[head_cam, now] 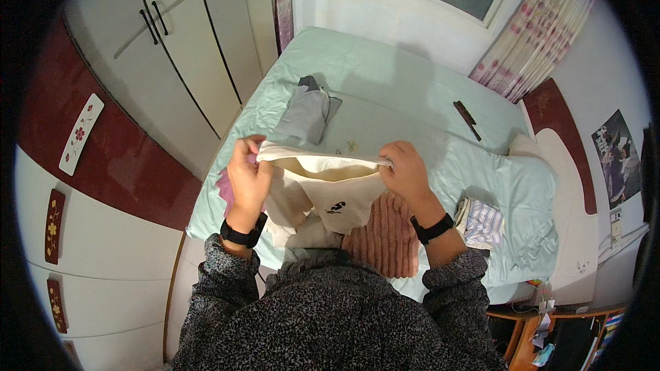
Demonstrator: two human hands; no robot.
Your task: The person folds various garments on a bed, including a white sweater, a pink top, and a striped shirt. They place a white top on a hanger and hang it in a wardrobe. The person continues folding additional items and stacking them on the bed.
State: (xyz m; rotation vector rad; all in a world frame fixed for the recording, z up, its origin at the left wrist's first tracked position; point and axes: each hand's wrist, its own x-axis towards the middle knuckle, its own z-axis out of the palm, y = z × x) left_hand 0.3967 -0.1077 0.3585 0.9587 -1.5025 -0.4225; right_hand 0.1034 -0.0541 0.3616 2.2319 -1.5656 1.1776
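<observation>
Between my two hands a pair of cream pants (330, 193) hangs by its waistband, held stretched out over the bed. The waist gapes, and a small dark motif marks the front. My left hand (249, 175) pinches one end of the waistband; my right hand (406, 171) grips the other end. Below the pants, a brown ribbed plush cloth (392, 239) lies on the near side of the bed. Some purple fabric (225, 191) shows behind my left wrist, mostly hidden by the arm.
On the pale green bedsheet (371, 77) lie a folded grey garment (308, 113), a dark comb-like object (467, 121) and a striped folded cloth (482, 221). White wardrobe doors (180, 46) stand at left, a headboard (562, 165) at right. A cluttered wooden shelf (523, 337) is at lower right.
</observation>
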